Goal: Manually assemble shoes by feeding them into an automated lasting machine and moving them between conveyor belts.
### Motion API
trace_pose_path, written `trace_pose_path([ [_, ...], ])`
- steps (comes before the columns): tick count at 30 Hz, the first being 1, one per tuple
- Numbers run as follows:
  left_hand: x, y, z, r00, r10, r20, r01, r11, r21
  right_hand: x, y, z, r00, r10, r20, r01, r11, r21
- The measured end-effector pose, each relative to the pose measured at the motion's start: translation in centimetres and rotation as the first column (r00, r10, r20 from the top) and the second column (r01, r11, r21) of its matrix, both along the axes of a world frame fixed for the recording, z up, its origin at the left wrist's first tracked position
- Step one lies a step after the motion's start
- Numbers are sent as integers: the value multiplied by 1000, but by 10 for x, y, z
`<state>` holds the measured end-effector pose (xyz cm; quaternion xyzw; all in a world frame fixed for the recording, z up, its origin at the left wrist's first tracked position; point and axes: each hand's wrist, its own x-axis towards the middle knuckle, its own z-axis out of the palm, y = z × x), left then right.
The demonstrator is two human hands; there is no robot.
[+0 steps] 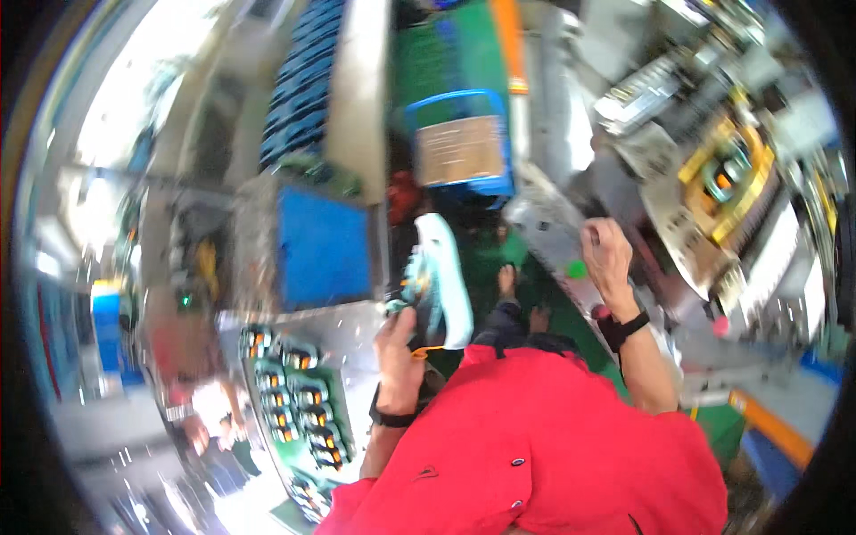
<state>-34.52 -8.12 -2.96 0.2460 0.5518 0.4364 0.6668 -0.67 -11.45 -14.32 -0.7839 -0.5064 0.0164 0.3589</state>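
Note:
My left hand (399, 357) is closed on a long, curved pale-blue part (450, 281) with a dark and teal inner side, held upright in front of me. A bit of orange shows at its lower end, by my fingers. Motion blur hides its finer details. My right hand (609, 259) is raised to the right with its fingers curled in, and nothing shows in them. Beneath it is a grey metal machine surface (548, 218) with a green round button (576, 269).
A tray (294, 446) at left carries several dark-and-teal parts with orange spots. Beyond it lies a blue panel (323, 245). Ahead stands a blue cart (504, 183) with a cardboard box (461, 150). At right, a yellow fixture (758, 192) surrounds another part. A person's arm (234, 410) shows at left.

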Motion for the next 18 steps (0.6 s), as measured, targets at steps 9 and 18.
trace_pose_path([
  [9,-77,-57,6,965,256,52,-251,964,-88,-22,14,-113,969,234,74,-221,964,-150],
  [18,-216,-82,-36,763,645,-37,-642,750,-161,-83,169,37,938,345,12,-342,922,180],
])
